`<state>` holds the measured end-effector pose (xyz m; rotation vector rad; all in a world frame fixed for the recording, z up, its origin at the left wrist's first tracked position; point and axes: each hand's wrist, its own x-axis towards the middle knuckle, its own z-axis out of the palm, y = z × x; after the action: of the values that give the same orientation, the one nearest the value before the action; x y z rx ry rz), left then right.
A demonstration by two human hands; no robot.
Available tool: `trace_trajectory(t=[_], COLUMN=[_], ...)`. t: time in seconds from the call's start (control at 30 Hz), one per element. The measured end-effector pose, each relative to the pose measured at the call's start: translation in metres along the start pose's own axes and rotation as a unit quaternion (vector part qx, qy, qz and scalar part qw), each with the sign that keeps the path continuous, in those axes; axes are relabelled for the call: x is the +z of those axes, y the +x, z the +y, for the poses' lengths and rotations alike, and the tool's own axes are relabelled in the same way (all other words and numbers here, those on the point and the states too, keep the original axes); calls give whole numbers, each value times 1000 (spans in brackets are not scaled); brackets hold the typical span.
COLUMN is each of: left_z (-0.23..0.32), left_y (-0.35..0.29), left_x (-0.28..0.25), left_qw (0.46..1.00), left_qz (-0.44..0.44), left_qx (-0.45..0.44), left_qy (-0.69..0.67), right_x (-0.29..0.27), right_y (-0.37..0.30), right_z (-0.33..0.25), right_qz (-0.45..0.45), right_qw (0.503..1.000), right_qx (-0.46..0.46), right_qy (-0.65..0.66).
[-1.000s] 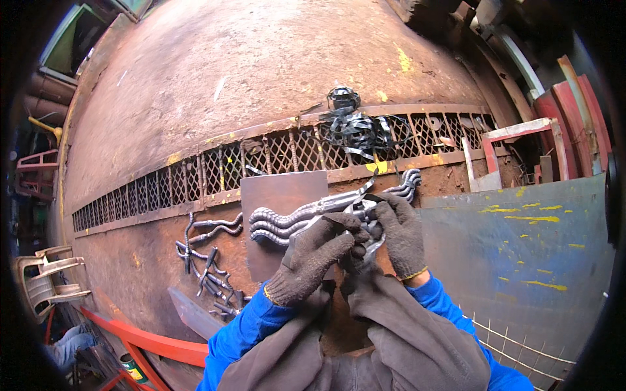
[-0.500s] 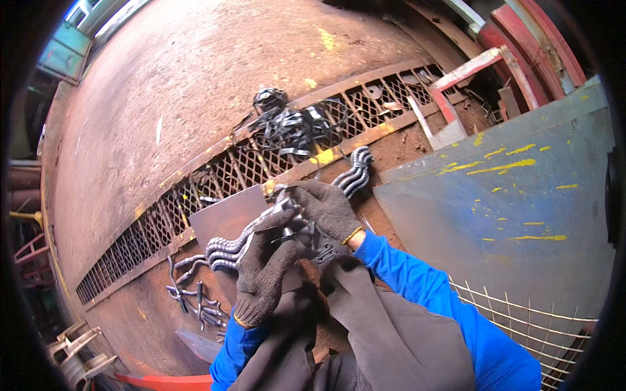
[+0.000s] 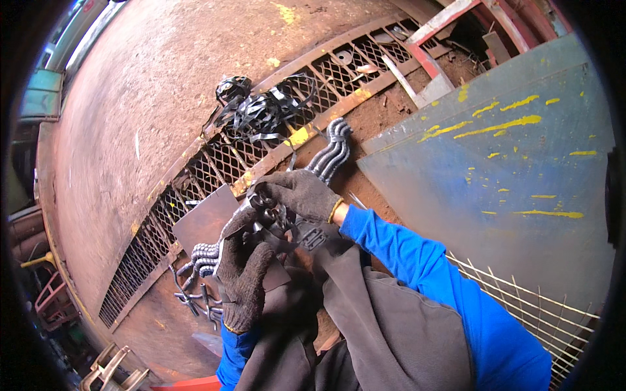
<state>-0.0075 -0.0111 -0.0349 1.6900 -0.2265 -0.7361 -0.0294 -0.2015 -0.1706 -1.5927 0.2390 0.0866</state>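
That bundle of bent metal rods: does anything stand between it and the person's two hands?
Only the dark gloves: the left hand and right hand are both at the bundle of rods, and nothing else visible blocks them. Their exact contact is hidden.

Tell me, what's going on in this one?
A person in dark knit gloves is working around the middle of a bundle of wavy, ribbed metal rods. The left hand and right hand meet there around a dark strip; how firmly either holds cannot be told. A flat metal plate shows behind the hands. Loose bent rods lie on the ground nearby, and tangled black strapping sits on the floor grate.
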Motion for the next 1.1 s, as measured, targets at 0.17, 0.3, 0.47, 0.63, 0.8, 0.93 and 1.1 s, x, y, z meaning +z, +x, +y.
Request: trace_trajectory(t=[0.17,0.3,0.47,0.63,0.8,0.93,1.1], left_z=[4,19,31,15,29,33,23], left_y=[3,3,1,12,9,8,10], left_x=[2,3,-1,0,5,4,-5], left_qw=[998,999,996,993,997,996,998], left_qz=[10,15,55,79,65,69,40], left_qx=[-37,-45,-68,0,-16,-59,-29], left_qy=[-39,24,-6,90,36,4,36], right_x=[-1,-5,0,-11,-7,-3,-9], right_y=[15,10,-11,-13,-10,-11,-16], right_z=[-2,8,1,7,-5,-4,6], right_qz=[-32,-61,-88,-106,-77,-70,-110], right_qw=[995,996,994,983,987,992,993], right_qx=[-14,7,10,37,92,101,19], right_qy=[-91,-59,62,143,102,35,25])
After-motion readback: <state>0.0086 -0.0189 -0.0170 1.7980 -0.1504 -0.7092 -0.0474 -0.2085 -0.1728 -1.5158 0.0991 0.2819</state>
